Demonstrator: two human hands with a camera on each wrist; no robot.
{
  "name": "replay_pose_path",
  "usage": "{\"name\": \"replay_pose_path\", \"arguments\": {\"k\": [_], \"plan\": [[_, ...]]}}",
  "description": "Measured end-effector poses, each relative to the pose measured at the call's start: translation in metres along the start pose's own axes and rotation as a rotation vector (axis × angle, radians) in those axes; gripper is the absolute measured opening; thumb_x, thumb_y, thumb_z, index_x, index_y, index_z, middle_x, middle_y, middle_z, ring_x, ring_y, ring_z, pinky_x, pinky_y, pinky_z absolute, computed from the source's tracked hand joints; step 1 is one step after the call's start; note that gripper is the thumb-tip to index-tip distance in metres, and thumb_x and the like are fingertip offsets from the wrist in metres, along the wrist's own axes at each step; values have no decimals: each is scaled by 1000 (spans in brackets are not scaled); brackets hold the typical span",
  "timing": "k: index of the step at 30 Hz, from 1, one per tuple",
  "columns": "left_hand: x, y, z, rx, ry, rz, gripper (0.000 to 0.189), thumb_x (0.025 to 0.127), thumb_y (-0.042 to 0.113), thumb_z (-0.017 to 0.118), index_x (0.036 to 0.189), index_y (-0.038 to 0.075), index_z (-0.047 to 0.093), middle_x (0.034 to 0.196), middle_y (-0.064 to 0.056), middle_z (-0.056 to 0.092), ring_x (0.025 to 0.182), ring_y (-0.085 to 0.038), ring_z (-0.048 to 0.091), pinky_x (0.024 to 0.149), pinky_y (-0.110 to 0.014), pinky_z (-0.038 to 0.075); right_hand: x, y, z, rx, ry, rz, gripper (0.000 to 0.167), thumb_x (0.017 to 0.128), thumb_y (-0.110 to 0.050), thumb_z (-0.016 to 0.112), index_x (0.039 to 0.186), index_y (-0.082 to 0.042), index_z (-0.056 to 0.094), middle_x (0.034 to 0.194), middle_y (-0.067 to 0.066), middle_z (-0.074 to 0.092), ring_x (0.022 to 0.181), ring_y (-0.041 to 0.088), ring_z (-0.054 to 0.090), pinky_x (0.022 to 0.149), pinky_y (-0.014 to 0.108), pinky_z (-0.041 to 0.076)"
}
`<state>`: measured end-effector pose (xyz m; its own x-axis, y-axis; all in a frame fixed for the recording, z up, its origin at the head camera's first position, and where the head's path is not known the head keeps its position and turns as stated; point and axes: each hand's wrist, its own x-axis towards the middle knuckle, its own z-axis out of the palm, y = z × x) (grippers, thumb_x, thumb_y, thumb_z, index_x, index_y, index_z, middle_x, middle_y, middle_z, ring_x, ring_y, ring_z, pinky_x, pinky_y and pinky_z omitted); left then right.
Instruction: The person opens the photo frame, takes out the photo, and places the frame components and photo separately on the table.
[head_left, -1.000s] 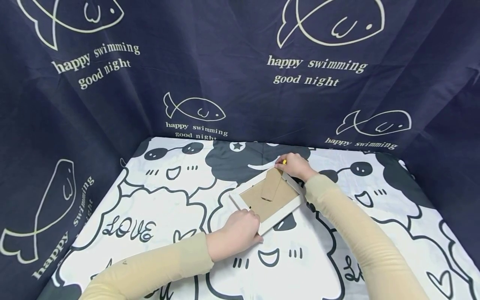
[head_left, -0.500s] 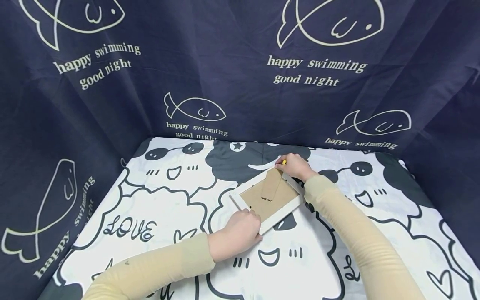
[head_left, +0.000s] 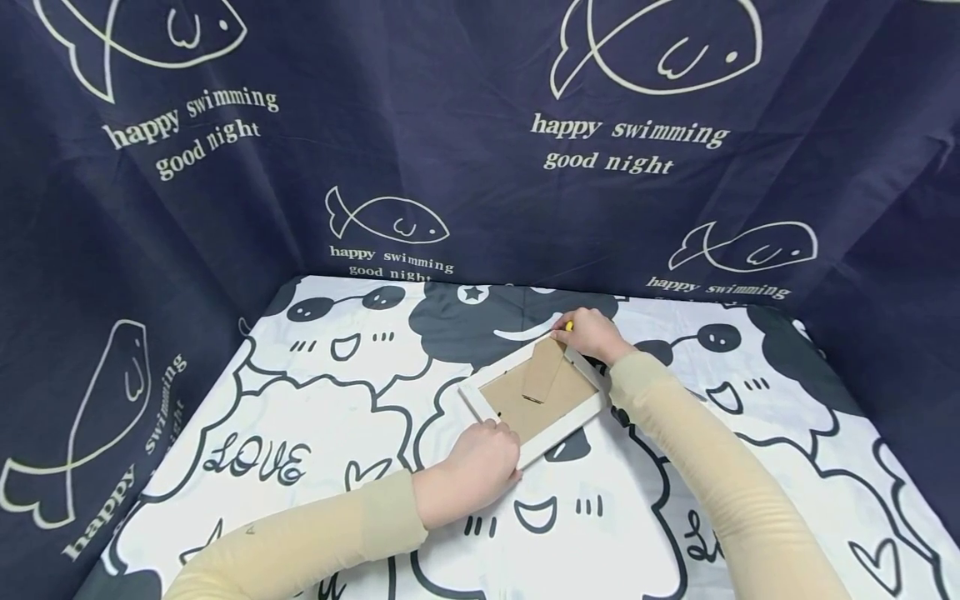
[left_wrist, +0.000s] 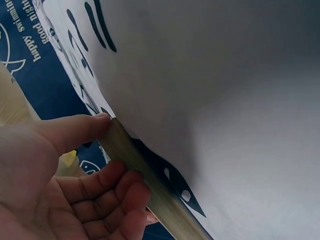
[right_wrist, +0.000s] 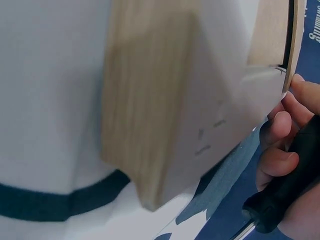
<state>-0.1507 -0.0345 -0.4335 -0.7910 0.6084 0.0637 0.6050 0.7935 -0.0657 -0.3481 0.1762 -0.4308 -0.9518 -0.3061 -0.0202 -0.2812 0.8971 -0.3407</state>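
Note:
A white picture frame point(head_left: 552, 433) lies tilted, back side up, its brown backing board point(head_left: 517, 408) and fold-out stand point(head_left: 542, 371) facing me. My left hand point(head_left: 480, 462) grips its near left edge; in the left wrist view, the thumb lies over the wooden side point(left_wrist: 150, 185) and the other fingers curl beneath. At the far corner, my right hand point(head_left: 588, 331) pinches the tip of the stand between thumb and fingertips. The same hand also holds a screwdriver point(right_wrist: 295, 170), with black handle and metal shaft, in its curled lower fingers; a yellow bit of it shows in the head view.
A white cloth point(head_left: 600, 558) printed with cartoon sheep covers the table. Dark blue curtains point(head_left: 480, 142) with fish drawings and lettering stand behind and at both sides. The table's far edge runs along the foot of the back curtain.

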Motion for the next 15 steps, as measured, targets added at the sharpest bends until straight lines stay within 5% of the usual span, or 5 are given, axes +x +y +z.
{"name": "replay_pose_path", "arguments": {"k": [15], "plan": [[-5, -7, -3, 9, 3, -15, 32, 81, 40, 71, 87, 9, 70, 77, -2, 65, 69, -12, 58, 59, -22, 47, -11, 7, -4, 9, 4, 36, 25, 89, -28, 64, 102, -9, 72, 100, 13, 70, 75, 21, 59, 62, 34, 46]]}}
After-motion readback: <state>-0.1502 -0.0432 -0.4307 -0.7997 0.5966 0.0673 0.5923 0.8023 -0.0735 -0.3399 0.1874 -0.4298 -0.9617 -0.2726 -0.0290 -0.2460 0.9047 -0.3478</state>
